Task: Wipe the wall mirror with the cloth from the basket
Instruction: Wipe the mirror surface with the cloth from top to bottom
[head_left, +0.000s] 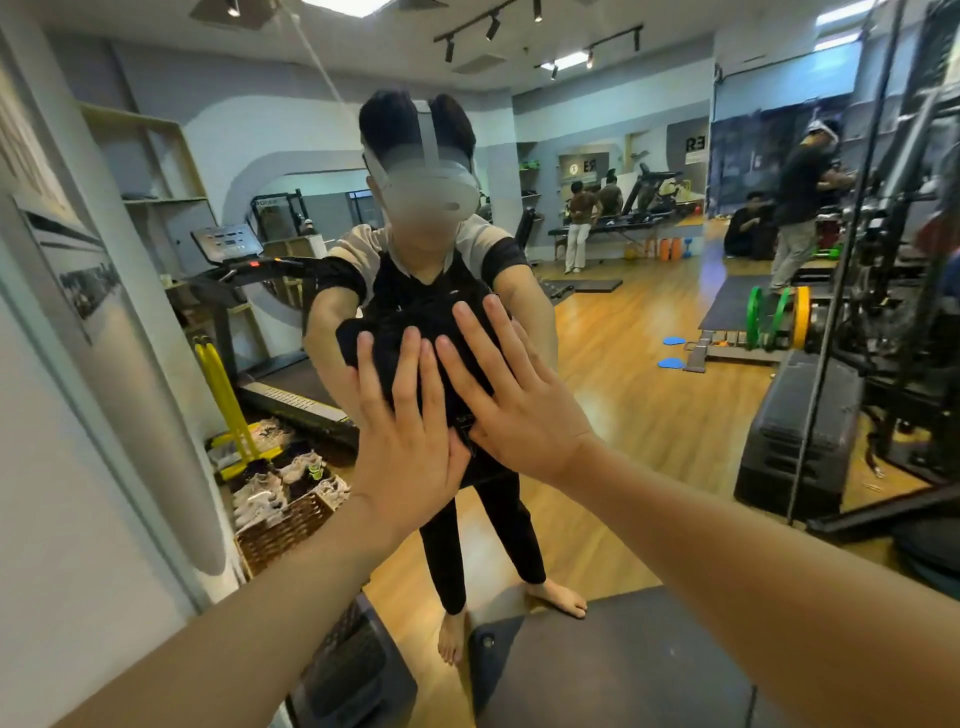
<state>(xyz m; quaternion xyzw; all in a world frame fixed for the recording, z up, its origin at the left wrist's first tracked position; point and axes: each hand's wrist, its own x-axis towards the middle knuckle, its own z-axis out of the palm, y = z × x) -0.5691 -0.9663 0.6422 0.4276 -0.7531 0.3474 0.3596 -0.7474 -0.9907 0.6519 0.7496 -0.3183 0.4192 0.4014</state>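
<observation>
The wall mirror (649, 364) fills most of the view and reflects the gym and me. A black cloth (421, 332) lies flat against the glass at chest height. My left hand (405, 421) presses on the cloth's lower left part with straight fingers. My right hand (514, 395) presses on its lower right part, fingers spread and straight, its heel overlapping the left hand. The wicker basket (283, 530) stands on the floor at the lower left, by the mirror's edge.
The mirror's left edge meets a grey wall (78, 467) with a framed picture (67, 260). A dark padded bench (623, 660) lies just below my arms. Reflected in the glass are a treadmill (249, 291), weight racks (893, 312) and other people.
</observation>
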